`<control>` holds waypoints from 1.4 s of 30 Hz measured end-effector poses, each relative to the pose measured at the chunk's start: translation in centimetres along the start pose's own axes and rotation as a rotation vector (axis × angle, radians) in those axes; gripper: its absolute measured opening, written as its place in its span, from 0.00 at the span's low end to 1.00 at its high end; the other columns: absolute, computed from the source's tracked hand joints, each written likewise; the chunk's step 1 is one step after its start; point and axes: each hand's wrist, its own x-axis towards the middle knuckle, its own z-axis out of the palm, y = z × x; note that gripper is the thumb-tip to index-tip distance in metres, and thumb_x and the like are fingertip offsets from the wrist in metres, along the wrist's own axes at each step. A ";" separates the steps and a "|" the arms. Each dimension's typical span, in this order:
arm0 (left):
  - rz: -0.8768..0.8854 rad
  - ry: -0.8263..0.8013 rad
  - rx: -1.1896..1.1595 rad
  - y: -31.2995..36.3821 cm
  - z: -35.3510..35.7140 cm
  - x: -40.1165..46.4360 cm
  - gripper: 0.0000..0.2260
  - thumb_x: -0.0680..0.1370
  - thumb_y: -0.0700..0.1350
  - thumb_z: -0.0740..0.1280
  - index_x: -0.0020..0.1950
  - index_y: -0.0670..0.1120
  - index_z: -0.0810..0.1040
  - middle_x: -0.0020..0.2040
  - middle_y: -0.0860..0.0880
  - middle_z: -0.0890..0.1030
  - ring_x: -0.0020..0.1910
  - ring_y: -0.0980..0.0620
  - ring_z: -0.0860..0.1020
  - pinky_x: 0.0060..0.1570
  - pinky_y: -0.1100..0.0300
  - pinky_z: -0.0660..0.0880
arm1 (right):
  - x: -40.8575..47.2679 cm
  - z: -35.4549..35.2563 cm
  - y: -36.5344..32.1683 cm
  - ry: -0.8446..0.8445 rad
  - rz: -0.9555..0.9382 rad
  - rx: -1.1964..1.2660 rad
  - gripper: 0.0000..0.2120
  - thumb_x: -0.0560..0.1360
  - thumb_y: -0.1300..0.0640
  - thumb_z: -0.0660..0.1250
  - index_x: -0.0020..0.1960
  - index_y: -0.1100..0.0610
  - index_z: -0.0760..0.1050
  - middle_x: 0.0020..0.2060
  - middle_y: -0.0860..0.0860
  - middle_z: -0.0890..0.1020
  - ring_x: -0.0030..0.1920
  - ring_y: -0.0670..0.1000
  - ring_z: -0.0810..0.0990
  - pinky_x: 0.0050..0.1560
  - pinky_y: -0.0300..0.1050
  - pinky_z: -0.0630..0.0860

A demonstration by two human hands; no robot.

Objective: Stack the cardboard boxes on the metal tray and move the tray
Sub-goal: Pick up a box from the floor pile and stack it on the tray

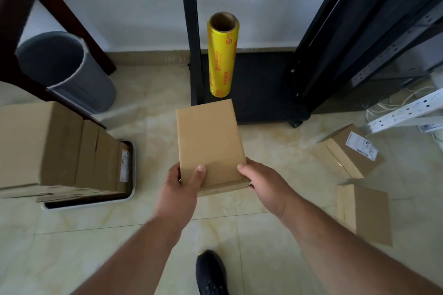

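Two hands carry a flat cardboard box above the tiled floor.
The left hand [178, 190] and right hand [261, 181] pinch the near corners of the box [209, 143]; it looks light and stiff. The metal tray [132, 170], already stacked, sits far left.

A storage or packing corner of a room with a pale tiled floor [72, 235]. Black shelving [335, 31] stands at one o'clock beside a yellow roll of wrap [221, 55]; cardboard boxes [352, 151] lie at three, a grey bin [69, 69] at ten.
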 end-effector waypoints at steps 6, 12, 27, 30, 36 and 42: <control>0.024 -0.019 0.011 -0.6 -2.5 -2.1 0.25 0.80 0.61 0.68 0.74 0.54 0.72 0.55 0.59 0.81 0.52 0.63 0.77 0.42 0.66 0.71 | -2.5 2.4 0.5 0.024 -0.029 0.015 0.12 0.84 0.47 0.57 0.60 0.40 0.78 0.56 0.38 0.82 0.58 0.40 0.78 0.65 0.44 0.73; 0.055 -0.047 0.014 0.3 -6.7 -5.4 0.23 0.79 0.61 0.68 0.72 0.55 0.73 0.56 0.59 0.82 0.53 0.60 0.79 0.43 0.65 0.72 | -6.2 5.6 -0.4 0.045 -0.081 0.027 0.12 0.84 0.48 0.56 0.56 0.39 0.79 0.54 0.38 0.83 0.58 0.40 0.79 0.63 0.45 0.74; 0.127 0.009 -0.062 -1.2 -21.3 -6.4 0.18 0.80 0.60 0.67 0.68 0.57 0.75 0.53 0.61 0.82 0.49 0.66 0.78 0.41 0.70 0.70 | -9.4 20.1 -5.8 0.217 -0.216 -0.031 0.17 0.85 0.46 0.58 0.41 0.39 0.79 0.37 0.29 0.82 0.41 0.30 0.80 0.48 0.37 0.75; 0.146 0.024 -0.048 -1.2 -25.3 -6.1 0.16 0.81 0.60 0.66 0.67 0.58 0.76 0.53 0.63 0.82 0.49 0.68 0.78 0.42 0.71 0.70 | -9.8 23.6 -7.6 0.231 -0.247 -0.043 0.17 0.85 0.46 0.58 0.45 0.46 0.83 0.42 0.40 0.86 0.44 0.38 0.82 0.53 0.44 0.77; 0.163 0.099 -0.128 0.2 -33.6 -4.4 0.16 0.81 0.56 0.66 0.69 0.57 0.75 0.55 0.60 0.82 0.51 0.65 0.77 0.45 0.67 0.70 | -9.5 29.5 -12.8 0.185 -0.275 -0.016 0.14 0.81 0.42 0.63 0.65 0.41 0.76 0.55 0.37 0.82 0.55 0.39 0.80 0.52 0.39 0.75; 0.181 0.126 -0.139 1.2 -41.5 -1.7 0.13 0.80 0.57 0.68 0.64 0.56 0.78 0.52 0.58 0.83 0.49 0.58 0.80 0.47 0.60 0.73 | -7.9 35.6 -17.4 0.156 -0.298 -0.062 0.17 0.80 0.39 0.62 0.65 0.42 0.78 0.54 0.40 0.84 0.55 0.42 0.82 0.59 0.46 0.78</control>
